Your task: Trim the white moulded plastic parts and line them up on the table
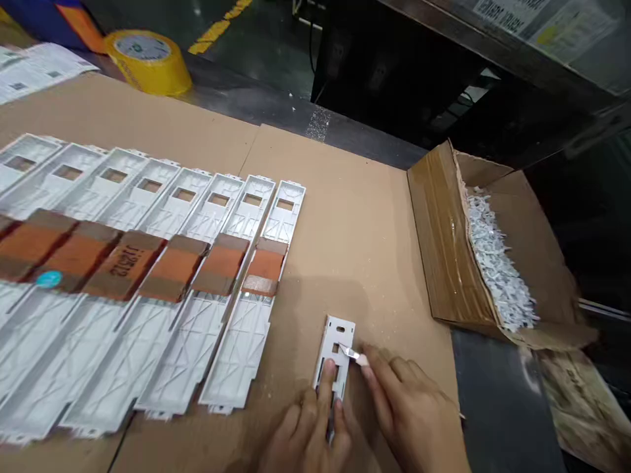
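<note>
1. The left hand [308, 430] was half curled, with its index finger laid along the white plate [346, 328] and its thumb by the plate's right edge; this grip probably kept the piece from sliding.
2. The right hand [417, 407] was closed in a pinch around a small knife [351, 353], held near the blade, likely for fine control. The blade's tip was at a small square opening in the plate.
3. The plate lay just ahead of the left hand, on a cardboard sheet [365, 243] that perhaps shielded the table [236, 95].
4. Left of the hands, long white trays [231, 361] stood side by side, hollow faces up. Orange-and-brown blocks [266, 266] rested across their middles, possibly as weights.
5. Right of the hands and farther forward, an open cardboard box [428, 243] held small white pieces [497, 263], seemingly tilted for easy reach.
6. Farthest ahead, to the left, were a yellow tape roll [148, 66] and printed papers [39, 66].
</note>
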Demonstrator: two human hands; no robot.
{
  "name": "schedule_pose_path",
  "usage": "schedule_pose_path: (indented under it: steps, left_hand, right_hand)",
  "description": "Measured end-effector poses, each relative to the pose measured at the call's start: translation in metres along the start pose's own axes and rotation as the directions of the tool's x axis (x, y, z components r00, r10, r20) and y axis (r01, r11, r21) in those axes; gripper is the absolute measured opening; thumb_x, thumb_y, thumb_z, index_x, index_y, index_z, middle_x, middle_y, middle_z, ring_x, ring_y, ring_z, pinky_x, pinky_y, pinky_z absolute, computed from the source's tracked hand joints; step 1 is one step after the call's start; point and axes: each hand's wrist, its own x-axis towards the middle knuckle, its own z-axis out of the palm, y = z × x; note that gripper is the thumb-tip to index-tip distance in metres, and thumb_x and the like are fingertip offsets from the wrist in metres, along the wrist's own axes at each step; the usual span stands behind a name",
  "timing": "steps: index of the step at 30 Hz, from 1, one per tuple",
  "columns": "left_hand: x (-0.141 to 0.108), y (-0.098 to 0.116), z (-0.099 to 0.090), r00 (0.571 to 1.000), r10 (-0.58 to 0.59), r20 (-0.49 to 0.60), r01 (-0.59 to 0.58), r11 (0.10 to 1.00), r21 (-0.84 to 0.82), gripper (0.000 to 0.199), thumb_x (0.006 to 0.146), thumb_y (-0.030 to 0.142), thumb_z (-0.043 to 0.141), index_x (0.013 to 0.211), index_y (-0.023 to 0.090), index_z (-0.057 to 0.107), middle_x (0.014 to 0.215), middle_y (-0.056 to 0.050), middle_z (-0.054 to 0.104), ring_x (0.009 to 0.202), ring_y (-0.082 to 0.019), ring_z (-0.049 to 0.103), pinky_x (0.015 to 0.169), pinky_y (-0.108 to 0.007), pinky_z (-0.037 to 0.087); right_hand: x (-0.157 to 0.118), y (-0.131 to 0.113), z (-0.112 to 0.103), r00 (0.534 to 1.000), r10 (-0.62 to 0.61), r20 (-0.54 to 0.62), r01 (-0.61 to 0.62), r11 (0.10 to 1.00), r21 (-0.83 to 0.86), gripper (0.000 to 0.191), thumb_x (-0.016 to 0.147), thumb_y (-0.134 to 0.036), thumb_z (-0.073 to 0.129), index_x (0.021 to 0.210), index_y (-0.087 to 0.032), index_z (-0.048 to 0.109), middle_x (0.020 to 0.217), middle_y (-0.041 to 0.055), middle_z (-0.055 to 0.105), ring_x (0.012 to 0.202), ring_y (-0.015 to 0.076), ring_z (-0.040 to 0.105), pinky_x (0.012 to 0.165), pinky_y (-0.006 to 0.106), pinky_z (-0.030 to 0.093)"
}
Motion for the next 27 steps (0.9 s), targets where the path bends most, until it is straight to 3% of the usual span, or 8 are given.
schedule_pose_path:
  steps: [7, 10, 13, 17, 19, 23, 27]
  left_hand:
    - [-0.002, 0.003, -0.001, 1.000, 0.006, -0.002, -0.006, 1.000, -0.007, 0.011, 0.076, 0.015, 0.055, 0.088, 0.017, 0.056, 0.110, -0.017, 0.064, 0.081, -0.026, 0.063, 0.062, -0.033, 0.039]
    - [-0.003, 0.004, 0.004, 0.998, 0.000, -0.069, 0.000, 1.000, -0.005, 0.008, 0.077, 0.014, 0.053, 0.085, 0.016, 0.055, 0.107, -0.019, 0.065, 0.078, -0.027, 0.064, 0.062, -0.034, 0.038]
    - [-0.002, 0.002, 0.009, 0.988, 0.006, -0.156, -0.005, 1.000, 0.007, 0.006, 0.078, 0.011, 0.050, 0.082, 0.015, 0.053, 0.101, -0.021, 0.066, 0.072, -0.026, 0.064, 0.061, -0.035, 0.037]
    - [0.001, -0.001, 0.008, 0.990, 0.063, -0.122, -0.060, 0.998, 0.029, 0.006, 0.079, 0.010, 0.050, 0.081, 0.015, 0.052, 0.098, -0.021, 0.067, 0.069, -0.024, 0.064, 0.060, -0.034, 0.037]
    - [0.002, -0.001, 0.005, 0.991, 0.042, -0.128, -0.037, 0.998, 0.042, 0.007, 0.079, 0.009, 0.052, 0.081, 0.015, 0.051, 0.098, -0.021, 0.067, 0.068, -0.024, 0.064, 0.060, -0.034, 0.037]
    - [0.003, -0.002, -0.002, 0.996, 0.089, 0.003, -0.089, 0.994, 0.057, 0.011, 0.078, 0.011, 0.057, 0.086, 0.015, 0.052, 0.105, -0.021, 0.065, 0.073, -0.025, 0.064, 0.057, -0.033, 0.039]
    - [0.004, -0.004, -0.004, 0.996, 0.089, -0.013, -0.088, 0.994, 0.058, 0.009, 0.078, 0.011, 0.057, 0.085, 0.016, 0.053, 0.105, -0.018, 0.066, 0.073, -0.022, 0.064, 0.058, -0.032, 0.041]
  right_hand:
    - [0.006, -0.002, -0.004, 0.998, 0.000, -0.062, 0.000, 1.000, 0.000, 0.036, 0.097, -0.034, 0.030, 0.110, -0.024, 0.062, 0.079, 0.0001, 0.065, 0.066, 0.0150, 0.061, 0.057, 0.026, 0.038]
    - [0.007, -0.002, -0.005, 0.998, -0.002, -0.067, 0.001, 1.000, -0.005, 0.037, 0.097, -0.034, 0.029, 0.107, -0.024, 0.063, 0.075, 0.0002, 0.064, 0.064, 0.0145, 0.061, 0.057, 0.026, 0.037]
    - [0.011, 0.003, -0.006, 0.998, -0.033, -0.045, 0.032, 0.999, -0.009, 0.037, 0.097, -0.032, 0.028, 0.105, -0.025, 0.063, 0.071, 0.0002, 0.063, 0.063, 0.0143, 0.059, 0.057, 0.026, 0.035]
    - [0.023, 0.014, -0.012, 0.993, -0.120, 0.005, 0.120, 0.992, -0.037, 0.038, 0.097, -0.030, 0.026, 0.101, -0.026, 0.063, 0.073, 0.0013, 0.063, 0.060, 0.0151, 0.056, 0.056, 0.028, 0.032]
    - [0.033, 0.020, -0.017, 0.984, -0.172, 0.053, 0.176, 0.982, -0.071, 0.032, 0.095, -0.030, 0.032, 0.098, -0.026, 0.063, 0.071, 0.0014, 0.062, 0.059, 0.0165, 0.055, 0.056, 0.029, 0.030]
    - [0.059, 0.029, -0.029, 0.940, -0.296, 0.171, 0.318, 0.942, -0.113, 0.010, 0.082, -0.030, 0.060, 0.090, -0.027, 0.063, 0.066, -0.0002, 0.059, 0.059, 0.0177, 0.052, 0.055, 0.030, 0.025]
    - [0.085, 0.034, -0.037, 0.874, -0.403, 0.272, 0.441, 0.893, -0.093, 0.008, 0.075, -0.024, 0.068, 0.080, -0.024, 0.063, 0.067, 0.0002, 0.059, 0.061, 0.0169, 0.052, 0.056, 0.030, 0.024]
